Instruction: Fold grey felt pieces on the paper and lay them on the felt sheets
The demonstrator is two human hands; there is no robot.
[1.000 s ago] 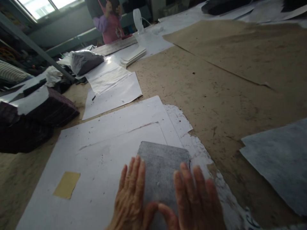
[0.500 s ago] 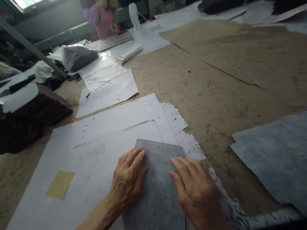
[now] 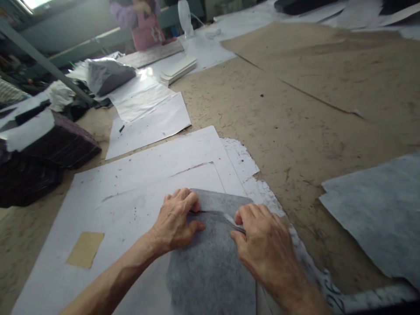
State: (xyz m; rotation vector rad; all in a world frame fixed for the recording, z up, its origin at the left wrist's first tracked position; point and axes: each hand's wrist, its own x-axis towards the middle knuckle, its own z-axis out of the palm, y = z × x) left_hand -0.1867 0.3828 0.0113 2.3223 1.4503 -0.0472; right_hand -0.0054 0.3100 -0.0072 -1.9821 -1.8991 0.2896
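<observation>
A grey felt-like sheet (image 3: pixel 210 271) lies on white paper in front of me, and a raised edge runs across it near its far end. My right hand (image 3: pixel 265 245) pinches that edge at the right, with a lighter underside showing beside the fingertips. At the left end of the edge, my left hand (image 3: pixel 179 218) has curled fingers and its thumb against the sheet. A further strip of grey material (image 3: pixel 219 200) shows beyond the raised edge. What lies under my fingertips is partly hidden.
Large white paper (image 3: pixel 131 188) with a small tan square (image 3: pixel 85 249) is under the work. Dark stacked blocks (image 3: pixel 62 140) stand left. A pale grey-blue sheet (image 3: pixel 380 214) lies right. Across the table are brown paper (image 3: pixel 311 57) and a person in a pink apron (image 3: pixel 147 33).
Both hands lay flatter on the grey sheet before. Now their fingers are curled, and a top layer's edge is lifted and drawn slightly towards me.
</observation>
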